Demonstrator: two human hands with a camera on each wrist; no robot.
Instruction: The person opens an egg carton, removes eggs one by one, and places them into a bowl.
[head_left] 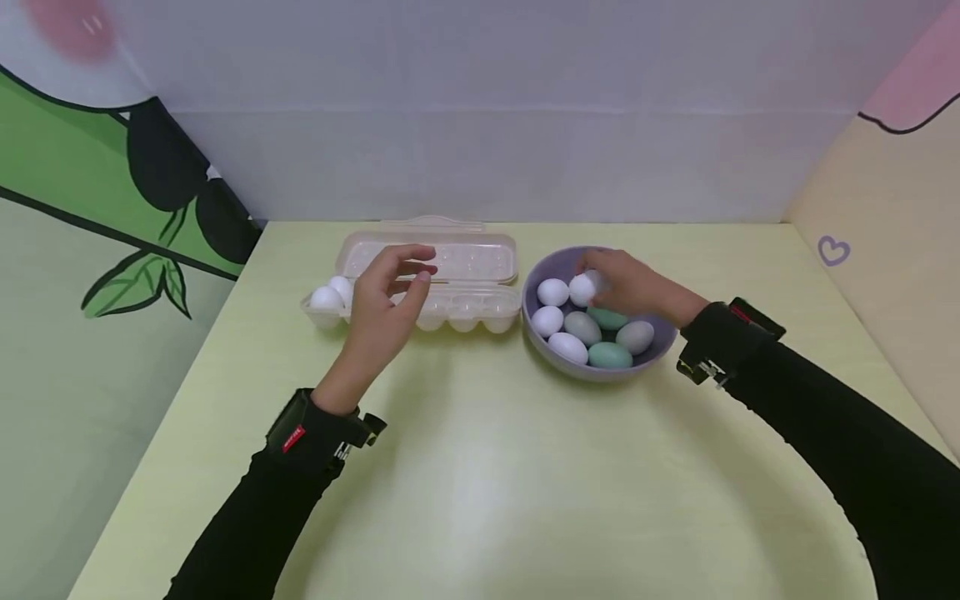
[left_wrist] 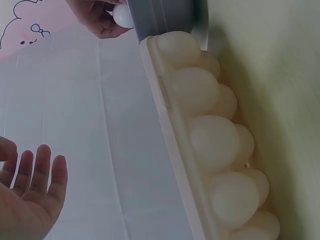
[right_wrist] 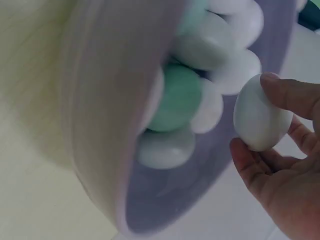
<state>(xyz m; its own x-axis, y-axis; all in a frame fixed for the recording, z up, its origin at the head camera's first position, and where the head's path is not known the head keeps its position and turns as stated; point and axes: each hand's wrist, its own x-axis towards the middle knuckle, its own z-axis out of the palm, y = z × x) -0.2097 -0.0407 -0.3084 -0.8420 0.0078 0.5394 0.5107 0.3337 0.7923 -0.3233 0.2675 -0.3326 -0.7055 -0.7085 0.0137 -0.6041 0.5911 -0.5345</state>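
My right hand [head_left: 626, 283] pinches a white egg [right_wrist: 262, 114] between thumb and fingers over the back of a purple bowl [head_left: 531, 337]. In the bowl lie several more eggs: white ones [head_left: 567, 347], grey ones [head_left: 635, 337] and green ones [head_left: 610, 355]. My left hand [head_left: 386, 321] hovers with nothing in it, fingers loosely bent, in front of a clear plastic egg carton [head_left: 498, 310]. The carton's lid [head_left: 480, 257] is laid back behind it. White eggs [head_left: 326, 298] sit in the carton's left end; my left hand hides part of its row of cups.
Carton and bowl stand side by side towards the back of the pale yellow table [head_left: 487, 483]. A grey-white curtain [head_left: 487, 158] hangs behind the table's back edge. Patterned panels rise at the left and the right [head_left: 892, 275].
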